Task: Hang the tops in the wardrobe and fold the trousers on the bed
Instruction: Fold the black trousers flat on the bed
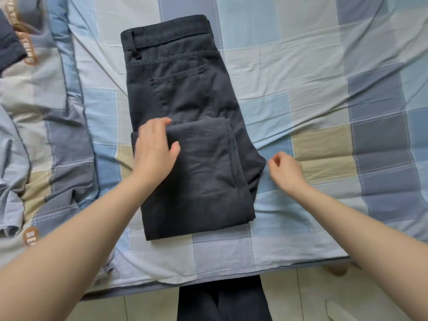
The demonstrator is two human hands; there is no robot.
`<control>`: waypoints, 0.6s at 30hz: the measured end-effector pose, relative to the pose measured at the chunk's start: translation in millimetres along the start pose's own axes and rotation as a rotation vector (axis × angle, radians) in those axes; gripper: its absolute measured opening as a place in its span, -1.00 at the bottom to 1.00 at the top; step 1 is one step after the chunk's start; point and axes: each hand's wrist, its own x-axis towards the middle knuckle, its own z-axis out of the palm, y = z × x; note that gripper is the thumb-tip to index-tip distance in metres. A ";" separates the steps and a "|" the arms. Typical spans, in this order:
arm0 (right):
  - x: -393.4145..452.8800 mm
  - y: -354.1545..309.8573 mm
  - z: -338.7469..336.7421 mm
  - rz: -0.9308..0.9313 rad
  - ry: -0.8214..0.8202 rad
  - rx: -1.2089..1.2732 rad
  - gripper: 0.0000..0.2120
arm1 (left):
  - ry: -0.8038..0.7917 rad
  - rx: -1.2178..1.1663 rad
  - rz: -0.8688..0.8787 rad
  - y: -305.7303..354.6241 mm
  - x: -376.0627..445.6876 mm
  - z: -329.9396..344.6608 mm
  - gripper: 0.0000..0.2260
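Dark charcoal trousers (185, 93) lie on the checked bed sheet (301, 72), waistband at the far end, legs folded up over the seat. My left hand (155, 151) rests flat on the left edge of the folded leg layer, fingers spread. Just off the trousers' right edge, my right hand (284, 170) hovers over the sheet with its fingers loosely curled and nothing in them.
A rumpled checked duvet (41, 126) is bunched along the left side of the bed. A dark garment (9, 47) lies on it at the top left. The bed's near edge (208, 274) meets a tiled floor (312, 297), where my dark-clad legs stand.
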 end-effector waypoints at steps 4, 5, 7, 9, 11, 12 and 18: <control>24.7 -11.7 -4.9 0.070 -0.105 0.181 -0.76 | -0.394 0.096 0.045 33.3 55.0 24.4 -0.36; 28.0 -15.1 -2.7 0.064 -0.146 0.196 -0.75 | -0.451 0.154 0.041 39.0 63.9 28.9 -0.36; 32.1 -20.1 1.0 0.046 -0.192 0.212 -0.73 | -0.475 0.231 0.102 48.8 71.5 28.0 -0.48; 33.0 -23.5 1.6 0.037 -0.226 0.212 -0.75 | -0.476 0.216 0.257 57.6 61.7 15.6 -0.65; 29.7 -28.2 -2.1 0.026 -0.253 0.159 -0.81 | -0.496 0.131 0.440 61.5 32.4 -1.3 -0.76; 26.8 -31.2 -4.2 0.009 -0.258 0.115 -0.81 | -0.511 0.081 0.505 62.0 12.0 -10.8 -0.79; 5.0 -71.0 -0.5 -0.224 -0.178 -0.255 -0.74 | -0.780 -0.130 0.423 46.9 -43.8 -61.2 -0.85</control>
